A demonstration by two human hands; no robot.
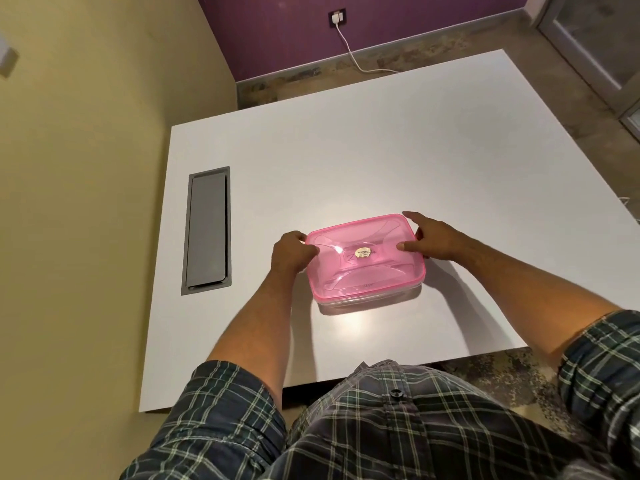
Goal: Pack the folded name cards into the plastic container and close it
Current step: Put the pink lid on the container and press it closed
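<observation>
Head view, one frame. Rectangular clear plastic container w/ translucent pink lid point(365, 259) sits on white rectangular table point(346, 150), near the person's edge, roughly centre-right of the tabletop. Lid is seated on the base; pink rim runs all round, clear base wall visible under it at the near side. Small gold-coloured round sticker point(362, 253) at lid centre. Contents: cannot tell through the lid, glare on the top. No folded name cards visible outside the container.

Left hand point(290, 252) is at the container's left short end: fingers curled over the edge, thumb lying on top of the lid near the far-left corner. Reads as a grip on that end. Right hand point(429, 239) is at the right short end: thumb pressed on the lid top, index finger stretched along the far-right corner, other fingers wrapped down the side and mostly hidden. Also a grip. Both forearms bare, reaching in from the near edge; sleeves of dark plaid shirt point(381, 427) rolled up.

Grey rectangular recessed cable hatch point(207, 230) set into the table's left part, well apart from the container. Beyond the table: purple wall w/ black socket plate point(337, 17), white plug in it, white cable point(349, 51) trailing down to the stone-look floor. Yellowish wall on the left.
</observation>
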